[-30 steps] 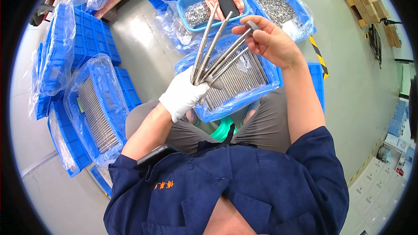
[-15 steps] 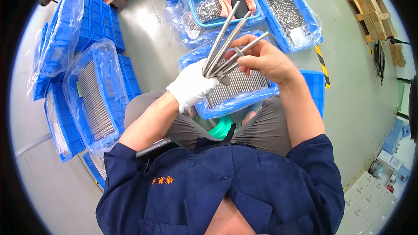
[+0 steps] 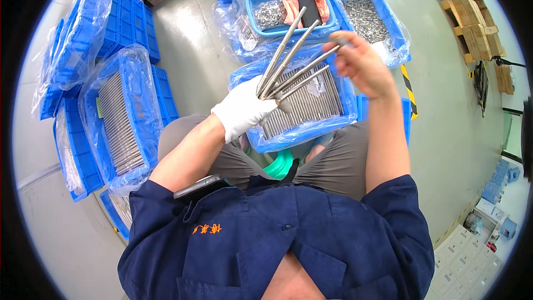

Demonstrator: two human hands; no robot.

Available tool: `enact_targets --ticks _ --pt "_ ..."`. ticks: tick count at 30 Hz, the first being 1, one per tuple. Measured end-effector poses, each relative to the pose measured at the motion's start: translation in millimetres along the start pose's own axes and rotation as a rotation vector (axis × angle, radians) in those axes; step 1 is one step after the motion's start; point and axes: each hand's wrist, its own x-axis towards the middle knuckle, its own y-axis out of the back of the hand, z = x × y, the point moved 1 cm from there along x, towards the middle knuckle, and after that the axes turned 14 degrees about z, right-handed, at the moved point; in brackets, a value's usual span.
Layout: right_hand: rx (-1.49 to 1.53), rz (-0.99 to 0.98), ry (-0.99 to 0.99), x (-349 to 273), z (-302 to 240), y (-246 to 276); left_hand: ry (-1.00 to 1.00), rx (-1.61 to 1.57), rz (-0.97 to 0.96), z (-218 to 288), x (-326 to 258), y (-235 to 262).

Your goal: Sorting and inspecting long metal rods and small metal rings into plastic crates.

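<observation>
My left hand, in a white glove, is closed around the lower ends of several metal rods, which fan out up and to the right. At the tip of one rod is my bare right hand, smeared by motion, its fingers pinched on a small grey metal part. Whether that part still touches the rod I cannot tell. Beneath both hands stands a plastic-lined blue crate with a row of similar metal rods inside.
Beyond the crate, a light blue basket holds small metal parts, pink gloves and a black phone. Another lined crate of small metal parts stands at its right. Blue crates are stacked at the left, beside more rods.
My right hand has moved up and to the right, carrying the small metal part along from midway on the rod to its tip. My left hand keeps its hold on the rods.
</observation>
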Motion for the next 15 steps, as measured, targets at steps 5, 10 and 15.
enact_targets --ticks 5,10,15 --pt "0.004 0.26 0.509 -2.4 -11.3 -0.1 -0.055 0.004 0.002 -3.2 2.9 1.1" --pt "-0.718 0.142 0.876 -16.6 1.0 -32.6 0.1 -0.096 -0.05 6.9 0.9 -1.1" --pt "-0.727 0.126 0.86 -17.6 0.9 -31.2 0.031 -0.233 -0.092 7.9 -1.1 -4.1"
